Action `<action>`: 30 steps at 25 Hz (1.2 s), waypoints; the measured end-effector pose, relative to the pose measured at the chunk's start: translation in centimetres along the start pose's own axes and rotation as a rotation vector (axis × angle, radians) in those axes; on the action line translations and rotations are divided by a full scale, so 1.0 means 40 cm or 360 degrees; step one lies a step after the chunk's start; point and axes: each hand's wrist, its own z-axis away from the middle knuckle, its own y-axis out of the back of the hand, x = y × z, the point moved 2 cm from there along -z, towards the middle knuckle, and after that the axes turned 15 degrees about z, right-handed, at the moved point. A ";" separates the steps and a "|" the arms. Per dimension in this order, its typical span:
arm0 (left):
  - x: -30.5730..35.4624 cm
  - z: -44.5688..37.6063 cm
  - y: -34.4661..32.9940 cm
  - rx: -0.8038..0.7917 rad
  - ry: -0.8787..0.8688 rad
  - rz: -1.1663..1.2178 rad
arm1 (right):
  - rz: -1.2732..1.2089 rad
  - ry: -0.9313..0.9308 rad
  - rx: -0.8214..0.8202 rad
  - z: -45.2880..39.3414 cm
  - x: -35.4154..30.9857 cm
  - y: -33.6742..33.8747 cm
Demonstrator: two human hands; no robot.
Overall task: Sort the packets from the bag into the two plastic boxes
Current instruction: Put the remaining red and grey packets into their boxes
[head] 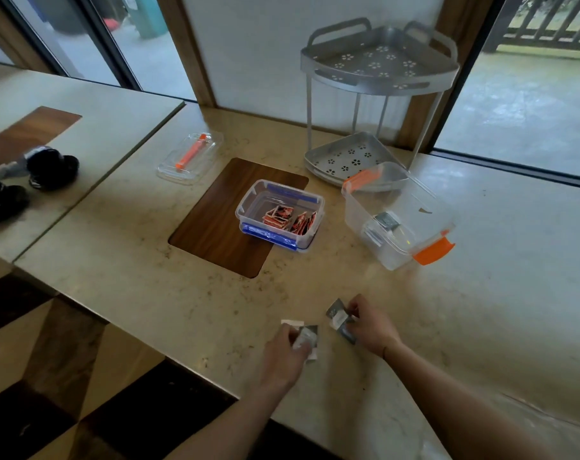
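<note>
Head view: my left hand [290,343] and right hand [370,322] each pinched light, thin, probably slippery grey packets [340,318] by the edges.

A grey two-tier corner rack [378,66] stands by the window; dark round objects [51,167] lie far left on the counter [149,293]

Dim, flat daylight from the windows [521,104] behind and to the right. Soft sheen on the table [481,293] toward the right edge; shadows faint and diffuse. Whole frame slightly soft. Both hands [371,323] motion-blurred, the packets in them smeared. Strong wide-angle bending at the borders; window frames lean. Floor lower left is murky.
</note>
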 end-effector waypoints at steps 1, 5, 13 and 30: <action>0.001 -0.004 0.014 0.0046 0.0035 0.0093 | -0.0064 -0.0026 -0.0013 0.007 0.013 -0.001; 0.001 -0.020 0.048 0.0195 0.0129 -0.0026 | -0.0125 -0.0080 -0.0007 0.040 0.065 -0.003; 0.025 -0.027 0.014 0.0075 0.0119 -0.0436 | -0.0195 -0.0187 0.0089 0.108 0.127 0.009; 0.098 -0.139 0.022 -0.0361 0.0085 0.0040 | -0.0378 -0.0443 0.0210 0.118 0.146 0.044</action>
